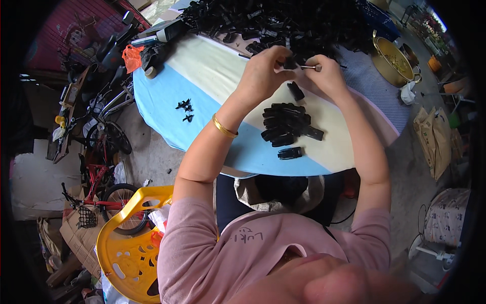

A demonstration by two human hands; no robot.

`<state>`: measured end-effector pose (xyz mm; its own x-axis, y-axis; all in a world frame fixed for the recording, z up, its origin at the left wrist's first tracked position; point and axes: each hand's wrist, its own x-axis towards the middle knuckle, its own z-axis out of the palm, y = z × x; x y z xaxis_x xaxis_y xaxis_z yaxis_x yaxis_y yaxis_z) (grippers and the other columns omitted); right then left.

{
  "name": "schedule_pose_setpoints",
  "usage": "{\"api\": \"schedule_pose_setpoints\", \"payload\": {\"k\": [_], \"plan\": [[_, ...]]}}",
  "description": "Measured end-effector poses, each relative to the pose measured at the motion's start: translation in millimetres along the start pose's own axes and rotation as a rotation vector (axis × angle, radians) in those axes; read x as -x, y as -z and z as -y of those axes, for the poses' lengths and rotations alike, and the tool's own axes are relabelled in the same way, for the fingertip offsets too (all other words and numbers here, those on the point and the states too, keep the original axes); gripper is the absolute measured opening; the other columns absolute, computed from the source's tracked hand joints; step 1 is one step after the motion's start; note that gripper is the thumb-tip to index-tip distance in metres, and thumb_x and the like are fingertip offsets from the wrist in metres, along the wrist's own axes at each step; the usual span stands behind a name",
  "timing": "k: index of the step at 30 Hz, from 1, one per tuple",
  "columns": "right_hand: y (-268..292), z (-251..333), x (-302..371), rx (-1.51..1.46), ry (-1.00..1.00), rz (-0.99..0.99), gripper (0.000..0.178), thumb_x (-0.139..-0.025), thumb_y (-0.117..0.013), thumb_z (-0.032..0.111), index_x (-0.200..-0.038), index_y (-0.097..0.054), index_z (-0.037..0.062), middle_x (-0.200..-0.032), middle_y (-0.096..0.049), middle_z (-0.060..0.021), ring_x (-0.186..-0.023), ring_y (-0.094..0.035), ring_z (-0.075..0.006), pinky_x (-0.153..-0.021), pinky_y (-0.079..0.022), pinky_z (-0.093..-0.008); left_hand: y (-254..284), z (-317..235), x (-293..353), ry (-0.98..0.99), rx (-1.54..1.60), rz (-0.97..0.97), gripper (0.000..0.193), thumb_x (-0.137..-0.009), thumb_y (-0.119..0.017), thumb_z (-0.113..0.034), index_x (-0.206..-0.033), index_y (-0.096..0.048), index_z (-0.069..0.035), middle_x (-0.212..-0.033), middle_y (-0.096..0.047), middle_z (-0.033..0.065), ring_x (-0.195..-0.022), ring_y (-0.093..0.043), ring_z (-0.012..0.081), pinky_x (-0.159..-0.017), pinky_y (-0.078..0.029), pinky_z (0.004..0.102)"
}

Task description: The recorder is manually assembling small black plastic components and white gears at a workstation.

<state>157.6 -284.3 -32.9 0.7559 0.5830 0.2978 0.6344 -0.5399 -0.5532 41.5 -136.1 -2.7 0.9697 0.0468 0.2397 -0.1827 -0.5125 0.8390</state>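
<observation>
Over the far half of the cloth-covered table (187, 66), my left hand (260, 76) pinches a small black plastic part (290, 63). Close beside it, my right hand (328, 77) grips a slim metal tool (311, 67), its tip pointing at the part. Just below the hands lies a single black piece (295, 91). Nearer to me is a loose pile of similar black pieces (286, 120), and one more piece (290, 153) sits apart by the near edge. Several tiny black bits (185, 105) are scattered on the blue stripe at left.
A large heap of black parts (324, 23) covers the table's far side. An orange plastic bag (132, 58) is at the far left edge. Around the table stand a yellow chair (119, 238), a red bicycle (98, 177), a brass-coloured pot (385, 63) and brown paper sacks (433, 139).
</observation>
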Motion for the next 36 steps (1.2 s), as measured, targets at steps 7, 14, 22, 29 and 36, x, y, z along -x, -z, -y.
{"api": "schedule_pose_setpoints", "payload": {"k": [7,14,22,29,36], "plan": [[10,33,15,-1.018,-0.171,0.162,0.014,-0.080,-0.059,0.006,-0.092,-0.057,-0.0009,-0.076,-0.058,-0.0022,-0.063,-0.051,-0.0030,-0.050,-0.035,-0.0127,-21,-1,0,-0.266,-0.189,-0.315,0.080,-0.060,-0.077,-0.009,-0.127,-0.034,-0.003,-0.114,-0.052,0.0175,-0.107,-0.052,0.0272,-0.086,-0.044,0.0335],[26,38,20,-0.963,-0.045,0.251,0.010,-0.083,-0.058,0.009,-0.088,-0.057,0.0012,-0.072,-0.056,0.0012,-0.061,-0.051,-0.0013,-0.047,-0.036,-0.0127,-2,-15,4,-0.245,-0.044,-0.236,0.077,-0.061,-0.078,-0.011,-0.127,-0.039,-0.006,-0.103,-0.058,0.0123,-0.092,-0.059,0.0184,-0.077,-0.049,0.0294],[17,35,22,-0.918,0.092,0.027,0.012,-0.086,-0.055,0.014,-0.089,-0.058,0.0029,-0.071,-0.053,0.0026,-0.057,-0.042,0.0008,-0.045,-0.026,-0.0126,-9,-17,7,-0.307,0.015,-0.214,0.056,-0.072,-0.070,-0.007,-0.119,-0.040,0.000,-0.107,-0.057,0.0111,-0.090,-0.059,0.0161,-0.077,-0.049,0.0272],[26,45,28,-0.993,0.114,-0.047,0.016,-0.088,-0.052,0.016,-0.095,-0.059,0.0027,-0.067,-0.046,0.0052,-0.054,-0.033,0.0015,-0.044,-0.023,-0.0132,-13,-12,1,-0.273,0.569,-0.217,0.029,-0.082,-0.054,0.000,-0.108,-0.041,0.002,-0.095,-0.057,0.0116,-0.085,-0.060,0.0158,-0.072,-0.050,0.0255],[27,47,31,-0.881,0.164,-0.006,0.017,-0.088,-0.051,0.014,-0.097,-0.060,0.0018,-0.067,-0.049,0.0040,-0.053,-0.035,0.0014,-0.045,-0.024,-0.0127,-12,-11,3,-0.281,0.551,-0.184,0.030,-0.081,-0.056,0.001,-0.107,-0.042,0.001,-0.095,-0.057,0.0095,-0.086,-0.058,0.0137,-0.075,-0.048,0.0242]]}}
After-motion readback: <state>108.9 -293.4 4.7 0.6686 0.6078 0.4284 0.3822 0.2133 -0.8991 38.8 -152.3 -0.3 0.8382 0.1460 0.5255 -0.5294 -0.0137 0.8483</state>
